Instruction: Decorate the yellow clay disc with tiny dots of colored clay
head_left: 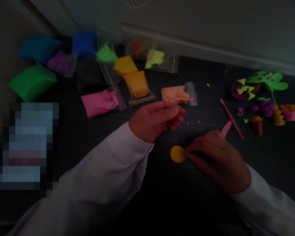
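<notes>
My right hand (217,160) pinches with thumb and fingertips at the right edge of a thin, round yellow clay disc (177,154). A tiny orange spot shows between those fingertips, too small to name. Up and to the left, my left hand (158,119) hovers with its fingers loosely bent and a little apart; nothing shows in it, though part of the palm is hidden. Just beyond it lies a bag of peach clay (174,94). Two orange crumbs (198,121) sit on the dark table between the hands.
Several bags of coloured clay, among them a pink one (98,103) and an orange one (136,85), lie along the back. At right are a pink stick tool (231,118), a pink blade (226,128) and small clay models (265,106). A blurred-out rectangle (29,141) is at left.
</notes>
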Demonstrator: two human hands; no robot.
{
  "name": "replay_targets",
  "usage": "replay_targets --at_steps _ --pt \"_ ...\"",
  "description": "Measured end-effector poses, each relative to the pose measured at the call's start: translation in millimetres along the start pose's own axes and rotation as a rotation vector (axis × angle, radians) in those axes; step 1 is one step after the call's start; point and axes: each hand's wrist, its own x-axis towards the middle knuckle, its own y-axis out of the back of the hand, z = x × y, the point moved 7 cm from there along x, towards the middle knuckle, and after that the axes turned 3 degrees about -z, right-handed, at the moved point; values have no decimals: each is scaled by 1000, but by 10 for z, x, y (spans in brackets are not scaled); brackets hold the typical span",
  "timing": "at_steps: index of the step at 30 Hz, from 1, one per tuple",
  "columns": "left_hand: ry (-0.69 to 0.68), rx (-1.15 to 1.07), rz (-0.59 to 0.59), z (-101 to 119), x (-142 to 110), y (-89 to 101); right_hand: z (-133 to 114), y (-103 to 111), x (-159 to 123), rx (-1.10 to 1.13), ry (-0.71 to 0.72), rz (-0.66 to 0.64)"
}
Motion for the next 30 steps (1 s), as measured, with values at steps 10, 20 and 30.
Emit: replay_targets --at_steps 10,20,30 --pt "-15 16 -13 12 5 -10 -23 27 10 49 -16 16" --pt "-11 38 15 9 -1 -3 -24 28 3 48 -28 15" --pt "-22 93 -21 15 1 -12 -41 -17 0 4 4 -2"
